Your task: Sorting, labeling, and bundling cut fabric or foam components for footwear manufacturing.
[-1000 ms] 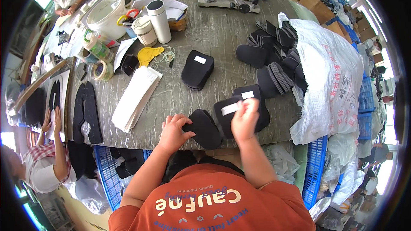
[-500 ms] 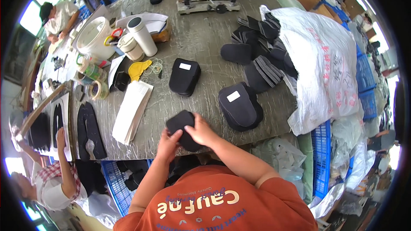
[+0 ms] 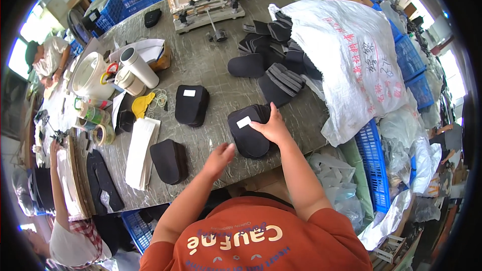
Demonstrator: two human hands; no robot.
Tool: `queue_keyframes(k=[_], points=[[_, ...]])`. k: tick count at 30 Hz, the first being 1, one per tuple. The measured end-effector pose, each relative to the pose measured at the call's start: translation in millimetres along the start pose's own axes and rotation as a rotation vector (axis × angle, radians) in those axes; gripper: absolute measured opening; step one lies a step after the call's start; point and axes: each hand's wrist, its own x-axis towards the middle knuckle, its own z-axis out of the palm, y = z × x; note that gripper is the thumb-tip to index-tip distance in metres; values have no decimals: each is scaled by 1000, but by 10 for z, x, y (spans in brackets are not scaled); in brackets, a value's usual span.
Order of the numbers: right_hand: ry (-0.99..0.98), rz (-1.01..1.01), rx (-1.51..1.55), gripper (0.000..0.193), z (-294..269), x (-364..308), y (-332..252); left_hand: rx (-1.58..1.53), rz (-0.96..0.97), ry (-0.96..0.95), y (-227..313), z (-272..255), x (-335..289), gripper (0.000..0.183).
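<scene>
My right hand (image 3: pixel 273 127) grips the right side of a stack of black rounded pads (image 3: pixel 251 144), thumb on top beside its white label and fingers at the far edge. The stack rests on the table near its front edge. Just left of it, my left hand (image 3: pixel 219 160) hovers with fingers stretched out and holds nothing. Another stack of black pads (image 3: pixel 168 161), with no label showing, lies to the left of my left hand. Beyond it sits a smaller labelled black stack (image 3: pixel 192 106).
A white woven sack (image 3: pixel 361 65) lies at the right, loose black pads (image 3: pixel 282 83) beside it. White paper strips (image 3: pixel 142 153), a yellow piece (image 3: pixel 143 104), a thermos (image 3: pixel 139 68) and tape rolls stand left. A wooden-framed press (image 3: pixel 205 0) stands at the back; co-workers are at the left.
The pad stack I held in both hands now lies on the table at the left. My right hand has moved onto the labelled stack. At the back, the press's frame has tilted up.
</scene>
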Motion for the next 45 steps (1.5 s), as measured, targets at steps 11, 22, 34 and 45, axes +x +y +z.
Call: queue_keyframes(k=[11,22,34,45], points=[[-125,58,1202,79,386,-504,138,38,148,-243,607,113,367,97],[152,-11,256,113,543,-967,358,1244,600,-242,945,-359,-41,126],[-113,-486,443,121,630,-788,164,1583,628,-212,919,-161,-85,130],[-347,-609,635,114,623,-367,135,1485,717,-208,725,-145,-271,128]])
